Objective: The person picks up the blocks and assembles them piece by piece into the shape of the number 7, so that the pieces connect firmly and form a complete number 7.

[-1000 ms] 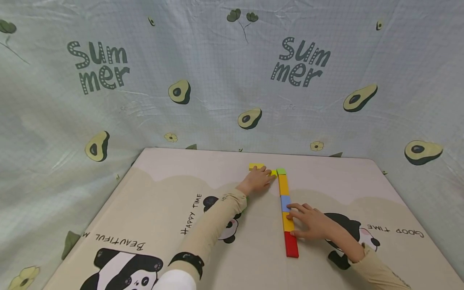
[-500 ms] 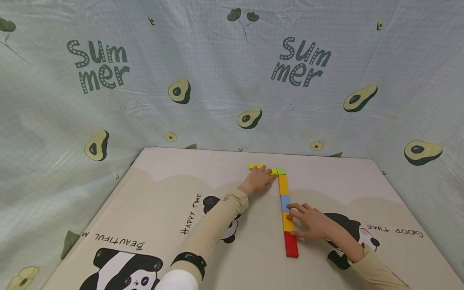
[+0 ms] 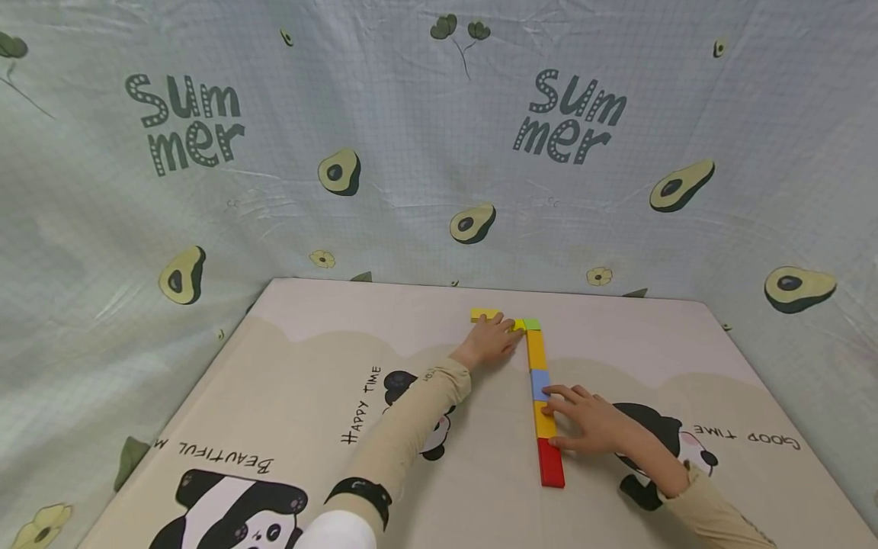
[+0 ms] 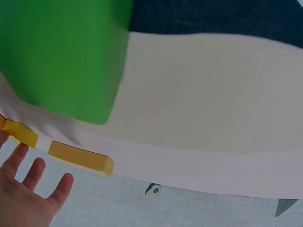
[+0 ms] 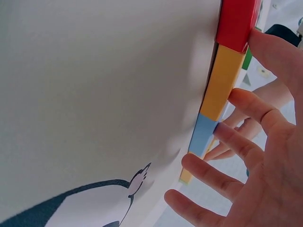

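Observation:
A line of flat blocks runs toward the far edge: a red block point(image 3: 551, 463), a yellow-orange block point(image 3: 543, 424), a blue block point(image 3: 539, 381), another yellow-orange block point(image 3: 536, 349) and a small green block point(image 3: 532, 325). Left of the green end, a yellow block point(image 3: 519, 325) adjoins it, with fingertips of my left hand point(image 3: 485, 340) touching it. My right hand point(image 3: 591, 419) lies along the line's right side, fingers spread, fingertips against the red, yellow-orange and blue blocks. A separate yellow block point(image 4: 80, 157) rests farther left, beyond my left fingers.
A large green block point(image 4: 66, 61) fills the upper left of the left wrist view; my sleeve hides it in the head view. The tabletop point(image 3: 309, 381) carries printed pandas and lettering. Behind its far edge hangs an avocado-print curtain point(image 3: 411, 191).
My left forearm has shifted very slightly right, covering the sliver of green beside the sleeve. The yellow block at my left fingertips has barely moved; my right hand is still.

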### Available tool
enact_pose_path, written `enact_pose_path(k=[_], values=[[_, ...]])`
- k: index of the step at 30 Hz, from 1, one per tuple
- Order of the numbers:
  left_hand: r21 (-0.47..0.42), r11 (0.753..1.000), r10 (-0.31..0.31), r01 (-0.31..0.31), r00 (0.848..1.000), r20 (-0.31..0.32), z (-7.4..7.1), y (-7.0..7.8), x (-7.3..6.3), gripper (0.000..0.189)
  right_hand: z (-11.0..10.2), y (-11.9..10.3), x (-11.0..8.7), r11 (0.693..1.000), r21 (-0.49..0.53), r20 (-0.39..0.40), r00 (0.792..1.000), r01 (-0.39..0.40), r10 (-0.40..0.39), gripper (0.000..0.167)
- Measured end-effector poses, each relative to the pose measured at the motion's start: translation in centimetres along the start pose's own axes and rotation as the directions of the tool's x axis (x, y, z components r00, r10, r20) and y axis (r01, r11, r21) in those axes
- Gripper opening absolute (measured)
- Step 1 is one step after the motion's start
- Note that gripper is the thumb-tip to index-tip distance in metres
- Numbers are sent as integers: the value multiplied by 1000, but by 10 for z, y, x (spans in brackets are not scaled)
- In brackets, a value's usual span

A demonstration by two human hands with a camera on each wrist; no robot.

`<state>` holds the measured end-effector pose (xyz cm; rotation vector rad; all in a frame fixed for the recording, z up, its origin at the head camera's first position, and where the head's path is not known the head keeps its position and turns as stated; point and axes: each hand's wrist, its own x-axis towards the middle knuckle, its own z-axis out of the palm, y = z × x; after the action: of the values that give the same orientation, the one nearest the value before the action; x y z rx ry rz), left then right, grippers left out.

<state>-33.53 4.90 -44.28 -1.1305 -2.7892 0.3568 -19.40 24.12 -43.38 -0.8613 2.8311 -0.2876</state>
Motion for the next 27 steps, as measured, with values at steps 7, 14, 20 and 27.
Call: enact_pose_path(k=[7, 14, 20, 27], values=[[6, 1000, -7, 7, 1000, 2, -1, 1, 0, 39, 1, 1, 0, 1000, -6, -6, 1000, 4, -4, 42], [-53, 998, 17, -19, 999, -45, 0, -9, -4, 38, 1, 1, 1, 1000, -2, -7, 1000, -4, 4, 42], [-117, 992, 24, -38, 992, -125, -3, -27, -11, 34, 3, 2, 1, 1000, -3, -1, 1000, -23, 23, 42], [-117, 993, -2, -18, 986, -169, 4, -41, -15, 30, 5, 4, 1, 1000, 13, -1, 1000, -12, 12, 41]])
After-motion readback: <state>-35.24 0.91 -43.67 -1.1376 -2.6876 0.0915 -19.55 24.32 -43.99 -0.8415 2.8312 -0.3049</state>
